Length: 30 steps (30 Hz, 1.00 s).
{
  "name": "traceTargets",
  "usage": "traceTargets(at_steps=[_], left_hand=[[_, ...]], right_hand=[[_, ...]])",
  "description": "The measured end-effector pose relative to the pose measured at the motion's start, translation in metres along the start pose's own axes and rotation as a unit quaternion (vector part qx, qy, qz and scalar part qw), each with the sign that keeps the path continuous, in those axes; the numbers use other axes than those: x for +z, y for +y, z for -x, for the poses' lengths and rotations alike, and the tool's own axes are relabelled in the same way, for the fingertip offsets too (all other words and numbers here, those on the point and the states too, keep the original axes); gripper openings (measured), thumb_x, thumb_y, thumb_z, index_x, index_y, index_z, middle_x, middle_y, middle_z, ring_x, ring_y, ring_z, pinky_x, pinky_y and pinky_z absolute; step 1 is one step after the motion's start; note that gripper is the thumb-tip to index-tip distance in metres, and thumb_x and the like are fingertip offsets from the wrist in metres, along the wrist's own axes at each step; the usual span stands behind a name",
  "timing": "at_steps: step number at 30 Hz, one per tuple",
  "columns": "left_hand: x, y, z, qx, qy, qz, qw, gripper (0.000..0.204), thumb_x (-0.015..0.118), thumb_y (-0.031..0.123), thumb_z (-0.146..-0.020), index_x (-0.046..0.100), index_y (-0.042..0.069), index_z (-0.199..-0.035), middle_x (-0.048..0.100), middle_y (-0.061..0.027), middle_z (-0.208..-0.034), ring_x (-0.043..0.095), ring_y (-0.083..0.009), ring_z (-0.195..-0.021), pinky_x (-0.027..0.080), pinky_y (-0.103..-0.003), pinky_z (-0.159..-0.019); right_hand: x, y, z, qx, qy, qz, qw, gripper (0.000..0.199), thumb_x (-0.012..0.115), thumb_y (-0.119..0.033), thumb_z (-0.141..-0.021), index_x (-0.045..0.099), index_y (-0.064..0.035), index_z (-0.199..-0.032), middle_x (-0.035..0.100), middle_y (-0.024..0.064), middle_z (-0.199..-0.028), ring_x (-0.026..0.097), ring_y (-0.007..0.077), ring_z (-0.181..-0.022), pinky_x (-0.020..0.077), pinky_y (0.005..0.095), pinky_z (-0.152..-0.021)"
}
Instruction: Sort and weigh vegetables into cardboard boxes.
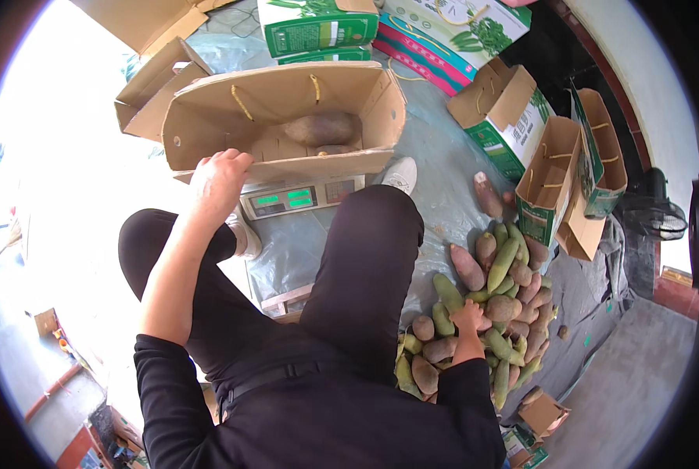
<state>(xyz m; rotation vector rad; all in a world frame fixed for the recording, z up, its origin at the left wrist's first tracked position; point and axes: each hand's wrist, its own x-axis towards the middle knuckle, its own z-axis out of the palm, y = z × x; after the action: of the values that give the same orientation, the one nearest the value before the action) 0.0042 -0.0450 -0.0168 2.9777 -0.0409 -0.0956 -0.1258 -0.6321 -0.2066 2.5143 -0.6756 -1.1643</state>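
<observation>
Ground covered by a grey plastic sheet (443, 156), wrinkled, running from 12 o'clock down to 4 o'clock; bare concrete floor (639, 375) beyond it at 4 to 5 o'clock. On the sheet: a digital scale (299, 197) just above centre; a pile of purple and green fruit (498, 305) at 4 o'clock, with one fruit (488, 195) lying apart at 2 o'clock. Green and brown cartons (557, 168) stand open at 2 to 3 o'clock, more printed cartons (318, 27) at 12 o'clock. A small carton (541, 412) sits at 5 o'clock. Black fan (654, 207) at 3 o'clock, by the wall.
</observation>
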Motion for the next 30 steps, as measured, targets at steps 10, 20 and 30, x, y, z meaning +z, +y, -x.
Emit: traceTargets(at_steps=[10,20,30], left_hand=[[-0.018,0.007,0.01,0.064,0.123,-0.065,0.988,0.019,0.055,0.008,-0.071,0.06,0.008,-0.09,0.055,-0.0044,-0.086,0.054,-0.0217,-0.091,0.042,-0.034,-0.078],[-0.019,0.018,0.016,0.015,0.005,-0.02,1.0,0.039,0.053,0.002,-0.075,0.051,0.006,-0.114,0.053,-0.012,-0.096,0.06,-0.0286,-0.09,0.051,-0.039,-0.075],[-0.019,0.016,0.016,0.067,-0.024,0.011,0.997,0.012,0.055,0.005,-0.074,0.055,0.004,-0.086,0.05,-0.0149,-0.09,0.061,-0.0313,-0.085,0.05,-0.041,-0.074]], right_hand=[[-0.038,-0.018,-0.004,-0.201,0.108,-0.284,0.931,0.056,0.076,-0.017,-0.065,0.054,-0.0053,-0.115,0.061,0.0089,-0.104,0.058,0.0257,-0.099,0.0462,0.0344,-0.087],[-0.324,-0.116,0.127,-0.494,0.294,-0.358,0.736,0.058,0.074,-0.013,-0.06,0.053,-0.0017,-0.114,0.056,0.0122,-0.102,0.054,0.027,-0.097,0.0435,0.0349,-0.086],[-0.406,-0.303,0.201,-0.595,0.234,-0.072,0.765,0.059,0.076,-0.033,-0.06,0.058,-0.0122,-0.112,0.058,0.0082,-0.113,0.051,0.0277,-0.112,0.0433,0.0395,-0.092]])
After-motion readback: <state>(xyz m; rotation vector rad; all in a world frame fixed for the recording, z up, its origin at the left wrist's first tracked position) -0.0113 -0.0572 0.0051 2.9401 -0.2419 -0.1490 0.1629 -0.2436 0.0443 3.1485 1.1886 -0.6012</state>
